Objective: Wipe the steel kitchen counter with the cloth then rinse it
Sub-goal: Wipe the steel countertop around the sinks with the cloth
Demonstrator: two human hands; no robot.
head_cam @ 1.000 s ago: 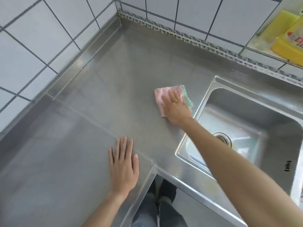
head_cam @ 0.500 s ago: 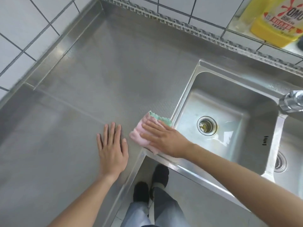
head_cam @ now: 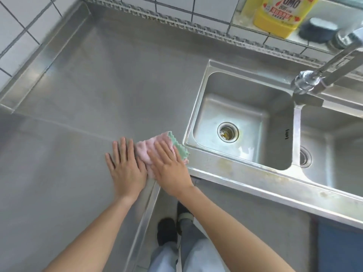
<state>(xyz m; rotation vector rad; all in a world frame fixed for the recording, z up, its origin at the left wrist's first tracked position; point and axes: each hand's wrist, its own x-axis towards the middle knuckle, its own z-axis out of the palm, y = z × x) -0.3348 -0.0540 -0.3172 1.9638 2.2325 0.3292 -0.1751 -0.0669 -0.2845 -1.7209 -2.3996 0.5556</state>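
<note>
Right hand (head_cam: 170, 167) lies palm-down on the cloth (head_cam: 149, 152), fingers straight and close together, pressing it flat onto the steel counter (head_cam: 110, 79); nothing is gripped or pinched. The cloth is pink with a green scalloped edge. It sits at the inner corner of the L-shaped counter, just left of the sink (head_cam: 198, 107) rim, near the counter's front edge.

Left hand (head_cam: 125, 165) rests flat on the bare steel, just beside the cloth on its left; fingers straight, slightly spread, holding nothing. Its thumb side appears to touch the cloth's edge, though contact cannot be confirmed.

The sink is a double basin. The near basin shows a round drain (head_cam: 227, 132). A chrome faucet (head_cam: 318, 75) reaches in from upper right over the divider between the basins.

On a ledge behind the sink: a yellow detergent bottle (head_cam: 275, 18) and a dark round object (head_cam: 318, 30), blurred. White tiled wall (head_cam: 19, 20) runs along the left and back edges of the counter.

Below the counter edge: the person's grey trousers and dark shoes (head_cam: 167, 230).
</note>
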